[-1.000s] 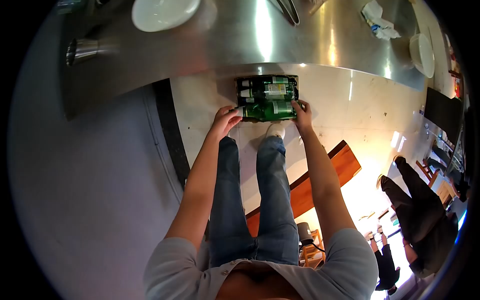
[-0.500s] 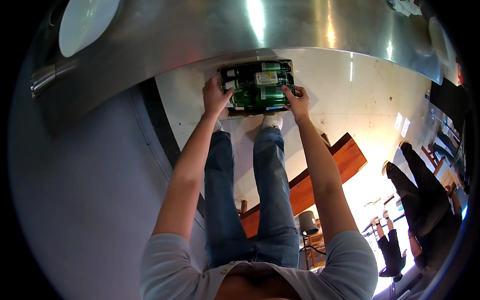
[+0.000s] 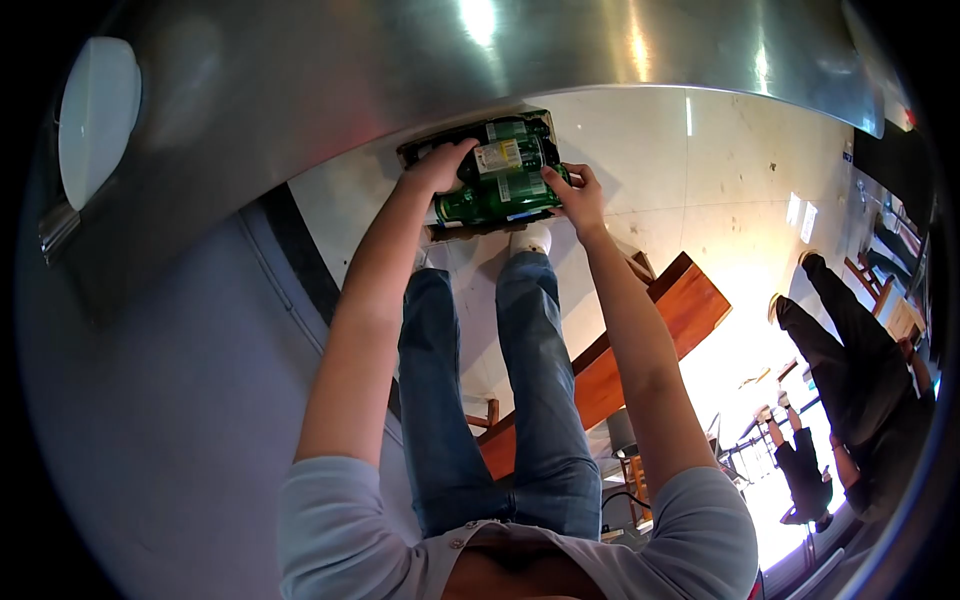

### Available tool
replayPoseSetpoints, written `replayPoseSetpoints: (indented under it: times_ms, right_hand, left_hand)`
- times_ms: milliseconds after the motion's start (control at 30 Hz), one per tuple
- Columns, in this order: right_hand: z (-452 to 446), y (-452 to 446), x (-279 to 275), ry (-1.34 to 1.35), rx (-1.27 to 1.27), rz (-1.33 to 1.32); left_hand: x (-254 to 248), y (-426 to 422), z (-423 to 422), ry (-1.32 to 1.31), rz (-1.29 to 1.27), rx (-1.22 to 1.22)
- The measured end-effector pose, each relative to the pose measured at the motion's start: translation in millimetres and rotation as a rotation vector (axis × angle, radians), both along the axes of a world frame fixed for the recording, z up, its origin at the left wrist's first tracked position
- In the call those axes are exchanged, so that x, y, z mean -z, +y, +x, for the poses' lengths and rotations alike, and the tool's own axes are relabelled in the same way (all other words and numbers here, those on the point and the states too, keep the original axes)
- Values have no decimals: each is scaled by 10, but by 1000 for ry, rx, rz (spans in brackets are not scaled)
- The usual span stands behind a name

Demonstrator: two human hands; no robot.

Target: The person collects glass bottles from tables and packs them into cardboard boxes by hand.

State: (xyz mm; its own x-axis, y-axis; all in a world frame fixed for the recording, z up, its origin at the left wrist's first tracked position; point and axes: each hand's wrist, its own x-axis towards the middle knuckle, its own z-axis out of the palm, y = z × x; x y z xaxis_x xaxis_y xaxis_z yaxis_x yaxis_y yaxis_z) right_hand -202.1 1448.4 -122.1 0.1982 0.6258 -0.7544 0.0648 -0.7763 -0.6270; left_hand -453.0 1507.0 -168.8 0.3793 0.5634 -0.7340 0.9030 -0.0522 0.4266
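Observation:
Several green glass bottles (image 3: 490,200) with pale labels lie on their sides in a shallow box (image 3: 470,233) with a brown edge, low near the floor in front of my feet. My left hand (image 3: 440,168) reaches over the box's left side, its fingers curled at the neck end of a bottle; the fingertips are partly hidden. At the right side, my right hand (image 3: 580,198) grips the box's edge, thumb on top by the bottle bottoms and fingers round the outside.
A steel counter (image 3: 380,70) overhangs the far side, with a white bowl (image 3: 100,125) at its left. A reddish-brown wooden bench (image 3: 650,330) stands right of my legs. People in dark clothes (image 3: 850,370) are at the far right.
My left hand has moved from the box's left edge inward over the bottles. The box looks more tilted and sits further left in view; my right hand stays at its right side.

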Motion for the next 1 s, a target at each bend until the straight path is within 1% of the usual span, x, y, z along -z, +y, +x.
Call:
replayPoseSetpoints:
  times_ms: [33, 100, 167, 200, 233, 333, 433, 500, 567, 633, 700, 767, 833, 967, 1000]
  right_hand:
    - [3, 9, -4, 4, -7, 0]
    - [12, 15, 70, 5, 8, 0]
    - [-3, 63, 139, 22, 26, 19]
    - [-3, 94, 160, 40, 29, 16]
    - [-18, 117, 184, 49, 33, 17]
    - [-53, 197, 239, -26, 14, 17]
    - [-75, 298, 306, -41, -21, 15]
    - [-78, 361, 400, -35, -43, 3]
    - [-103, 398, 482, -90, -97, 12]
    - [-129, 422, 539, -88, -113, 4]
    - [-160, 465, 499, -141, -142, 15]
    - [-169, 488, 492, -138, -168, -13]
    - [-170, 495, 509, -157, -203, -3]
    - [-136, 523, 497, -228, -255, -33]
    - [-92, 559, 499, -233, -326, -106]
  left_hand:
    - [74, -20, -48, -36, -9, -54]
    - [-211, 84, -79, -4, -37, -81]
    - [-193, 107, -289, -155, 135, -108]
    - [-275, 148, -354, -172, 9, -221]
    - [-277, 147, -413, -163, 11, -217]
    - [-286, 119, -531, -221, 214, -214]
    - [-296, 35, -630, -226, 280, -278]
    - [-303, -3, -689, -207, 299, -280]
    - [-350, -56, -725, -182, 314, -284]
    - [-433, -89, -715, -238, 377, -277]
    - [-573, -92, -660, -195, 324, -279]
    - [-621, -163, -613, -156, 269, -281]
    - [-627, -255, -571, -230, 358, -245]
    - [-759, -507, -386, -327, 374, -262]
    - [-791, -567, -320, -309, 377, -256]
